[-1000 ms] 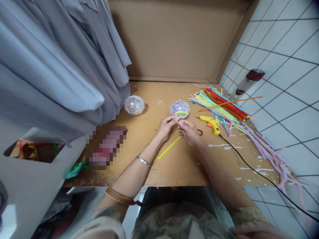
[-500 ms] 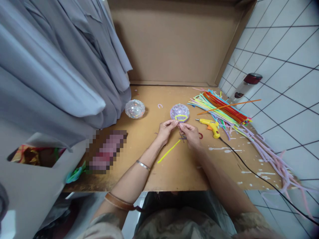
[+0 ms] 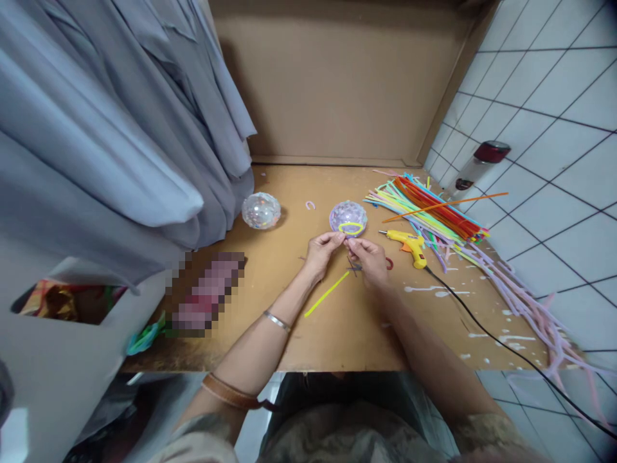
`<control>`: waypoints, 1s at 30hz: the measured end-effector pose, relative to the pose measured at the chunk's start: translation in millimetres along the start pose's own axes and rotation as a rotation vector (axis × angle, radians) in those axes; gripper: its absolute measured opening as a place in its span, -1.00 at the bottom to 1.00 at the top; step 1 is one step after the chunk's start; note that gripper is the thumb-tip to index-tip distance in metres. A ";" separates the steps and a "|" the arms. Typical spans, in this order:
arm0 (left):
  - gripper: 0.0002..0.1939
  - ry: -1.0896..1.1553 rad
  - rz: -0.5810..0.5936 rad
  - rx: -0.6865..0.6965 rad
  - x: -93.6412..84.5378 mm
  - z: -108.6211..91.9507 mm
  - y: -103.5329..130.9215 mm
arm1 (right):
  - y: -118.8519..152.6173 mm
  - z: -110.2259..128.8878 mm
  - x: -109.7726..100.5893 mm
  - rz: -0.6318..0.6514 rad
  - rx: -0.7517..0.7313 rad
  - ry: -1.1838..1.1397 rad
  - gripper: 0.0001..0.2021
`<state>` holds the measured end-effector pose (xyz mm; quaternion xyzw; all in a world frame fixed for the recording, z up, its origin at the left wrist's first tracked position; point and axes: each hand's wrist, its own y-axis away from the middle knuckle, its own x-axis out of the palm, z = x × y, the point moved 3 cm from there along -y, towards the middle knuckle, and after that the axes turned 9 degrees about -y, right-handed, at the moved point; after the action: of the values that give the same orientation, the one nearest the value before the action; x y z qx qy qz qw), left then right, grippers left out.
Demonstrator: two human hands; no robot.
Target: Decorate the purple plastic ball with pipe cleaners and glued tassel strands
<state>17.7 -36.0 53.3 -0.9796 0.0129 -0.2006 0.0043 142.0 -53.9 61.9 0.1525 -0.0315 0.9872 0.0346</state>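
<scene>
My left hand (image 3: 322, 253) and my right hand (image 3: 369, 255) meet just in front of a clear ball with a purple rim (image 3: 348, 212). Both pinch at the ends of a yellow pipe-cleaner loop (image 3: 351, 224), which stands out against the ball. Exactly how the fingertips grip it is too small to make out. Partly beneath my right hand lie scissors with a red handle (image 3: 389, 263). A straight yellow pipe cleaner (image 3: 326, 294) rests on the table between my forearms.
Another clear ball (image 3: 261, 210) sits at the left, near a small pink curl (image 3: 310, 205). To the right are a yellow glue gun (image 3: 407, 245) with a black cord, a colourful pipe-cleaner bundle (image 3: 436, 209) and a bottle (image 3: 477, 168). Grey cloth (image 3: 144, 128) hangs at left.
</scene>
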 end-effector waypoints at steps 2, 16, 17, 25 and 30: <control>-0.49 -0.007 -0.014 -0.002 -0.5 0.8 -0.1 | 0.7 0.1 0.2 0.000 0.006 -0.007 -0.58; -0.45 -0.037 -0.029 0.025 0.0 -0.3 -0.4 | -1.3 -4.7 -2.2 -0.014 0.010 -0.077 -0.66; -0.46 -0.034 -0.029 0.033 0.1 -0.4 -0.4 | -1.3 -4.7 -2.3 -0.015 0.010 -0.077 -0.66; -0.52 -0.050 -0.044 0.054 0.5 0.0 -0.3 | -1.3 -4.5 -5.3 -0.044 -0.001 -0.090 -0.69; -0.46 -0.031 -0.038 0.067 2.0 -1.3 1.3 | -0.7 -3.0 -4.8 -0.085 0.015 -0.116 -0.69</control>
<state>19.0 -37.3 55.3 -0.9819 -0.0126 -0.1860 0.0334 145.7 -53.2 57.7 0.2107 -0.0197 0.9746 0.0733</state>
